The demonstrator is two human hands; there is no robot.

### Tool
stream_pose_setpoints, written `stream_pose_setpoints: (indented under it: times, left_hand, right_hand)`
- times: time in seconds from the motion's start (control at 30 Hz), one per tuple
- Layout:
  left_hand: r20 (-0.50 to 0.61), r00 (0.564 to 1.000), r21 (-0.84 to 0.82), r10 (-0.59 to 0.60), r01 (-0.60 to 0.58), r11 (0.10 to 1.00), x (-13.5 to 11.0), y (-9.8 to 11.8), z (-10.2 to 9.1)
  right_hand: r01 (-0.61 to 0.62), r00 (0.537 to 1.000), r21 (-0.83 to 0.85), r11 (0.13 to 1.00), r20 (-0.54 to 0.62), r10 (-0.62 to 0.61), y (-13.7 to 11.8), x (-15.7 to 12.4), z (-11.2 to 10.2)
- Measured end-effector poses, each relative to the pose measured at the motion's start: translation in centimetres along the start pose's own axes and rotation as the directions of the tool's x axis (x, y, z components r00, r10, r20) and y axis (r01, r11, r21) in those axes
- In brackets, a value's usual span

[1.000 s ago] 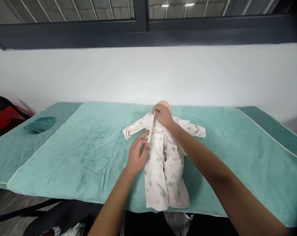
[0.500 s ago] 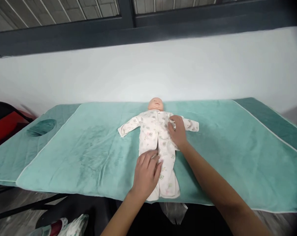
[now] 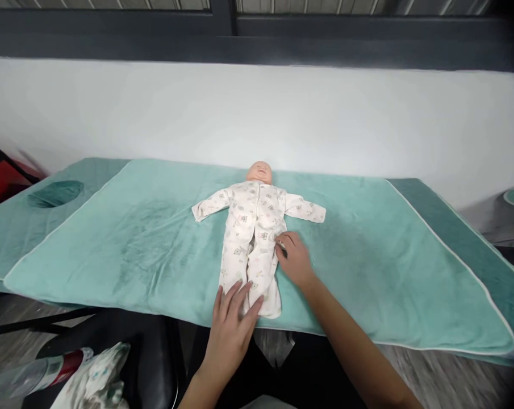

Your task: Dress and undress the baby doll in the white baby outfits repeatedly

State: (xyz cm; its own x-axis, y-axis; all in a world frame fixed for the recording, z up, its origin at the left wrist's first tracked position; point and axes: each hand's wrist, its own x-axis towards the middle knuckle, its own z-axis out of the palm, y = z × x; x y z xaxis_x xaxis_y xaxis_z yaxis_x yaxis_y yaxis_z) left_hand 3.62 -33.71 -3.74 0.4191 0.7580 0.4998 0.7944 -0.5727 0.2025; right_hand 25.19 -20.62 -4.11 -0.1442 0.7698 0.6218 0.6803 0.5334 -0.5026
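Observation:
A baby doll (image 3: 259, 172) lies on its back, head toward the wall, arms spread out. It wears a white printed baby shirt (image 3: 243, 204) with a front opening and matching baby pants (image 3: 263, 272). Fingers spread, my left hand (image 3: 233, 321) rests over the lower end of the pants leg on the left. At the doll's right-hand side, near the hip, my right hand (image 3: 294, 257) has thumb and fingers curled together on the shirt's lower edge. Part of that grip is hidden by the fingers.
The doll is on a padded table with a green cover (image 3: 346, 284); an oval hole (image 3: 55, 193) is at its left end. A white wall (image 3: 346, 113) runs behind. At lower left, a black chair (image 3: 150, 352) carries a bottle (image 3: 39, 372) and a crumpled cloth (image 3: 97, 378).
My right hand has moved from the doll's chest down to the hip side. The left hand has shifted toward the pants' lower end, its fingers spreading. The view has tilted and shifted.

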Motion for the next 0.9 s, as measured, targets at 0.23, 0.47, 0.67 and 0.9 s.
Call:
stream_pose_setpoints:
  times: [0.23, 0.47, 0.67, 0.9]
  left_hand:
    - [-0.092, 0.985, -0.127, 0.145, -0.156, 0.98, 1.5, 1.6, -0.4]
    - [0.052, 0.946, -0.288, 0.32, -0.292, 0.912, 0.9, 2.5, -2.0]
    - [-0.07, 0.99, -0.311, 0.12, -0.135, 0.941, -0.1, -1.7, -2.6]
    - [0.247, 0.777, -0.452, -0.579, 0.621, 0.641, 4.1, -6.5, -0.9]
  right_hand:
    - [-0.145, 0.989, 0.413, 0.899, 0.064, 0.13, 0.6, 0.5, -1.0]
    - [-0.392, 0.909, 0.7, 0.597, 0.395, 0.135, 1.6, 0.7, -1.8]
    - [-0.408, 0.771, 0.829, 0.383, 0.088, 0.631, 1.8, 0.5, -0.8]
    - [-0.518, 0.719, 0.843, 0.145, 0.337, 0.608, 6.0, 5.4, 0.6]
